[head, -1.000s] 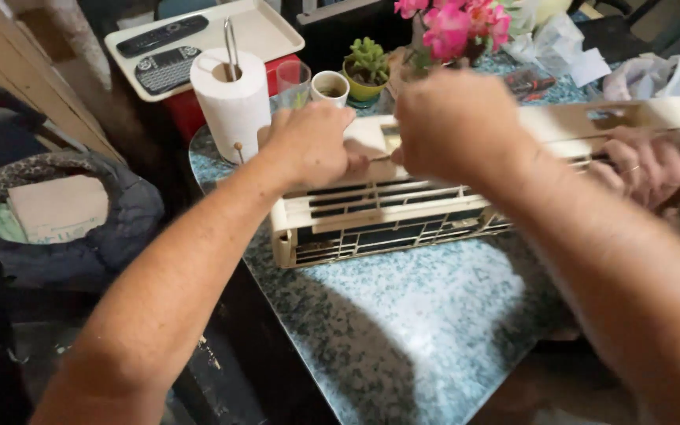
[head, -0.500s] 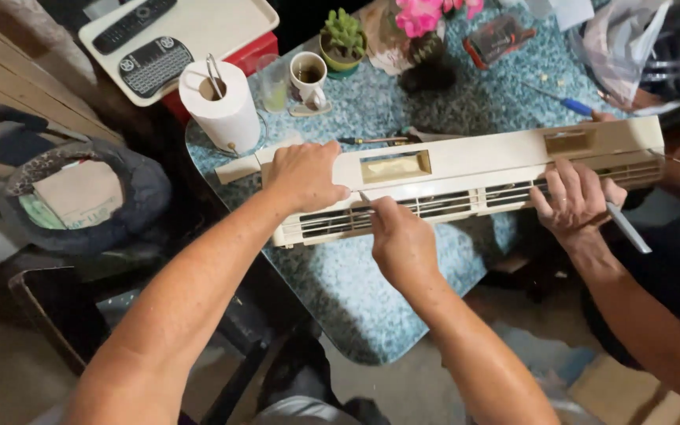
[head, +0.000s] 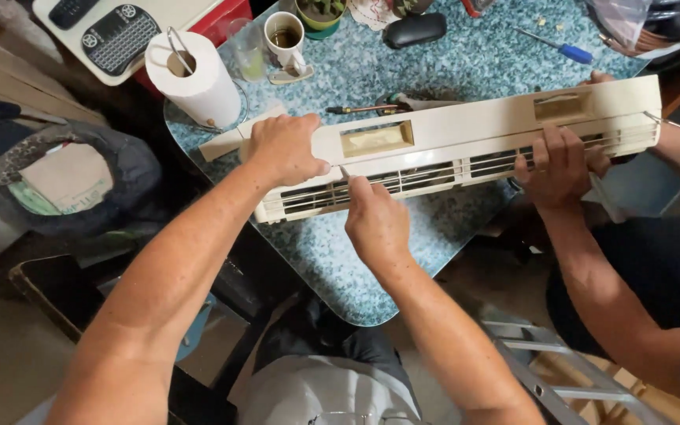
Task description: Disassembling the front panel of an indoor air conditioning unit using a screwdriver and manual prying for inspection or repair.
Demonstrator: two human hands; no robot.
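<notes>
L hand (head: 283, 148) grips vent cover (head: 466, 142) top – R fingers (head: 358, 189) at slats

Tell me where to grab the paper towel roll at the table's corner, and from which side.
Grip the paper towel roll around its upright round body, coming from the outer table edge. It stands on end, so its curved sides are free there; a glass and mug crowd the far side, and the left hand on the long cream housing lies below it.

A lived-in home room, used for a repair

Around the speckled blue table (head: 434, 236): a paper towel roll (head: 194, 75), a coffee mug (head: 285, 35), a potted plant (head: 320, 12); a small keyboard (head: 120, 35) beyond its far-left corner.
</notes>
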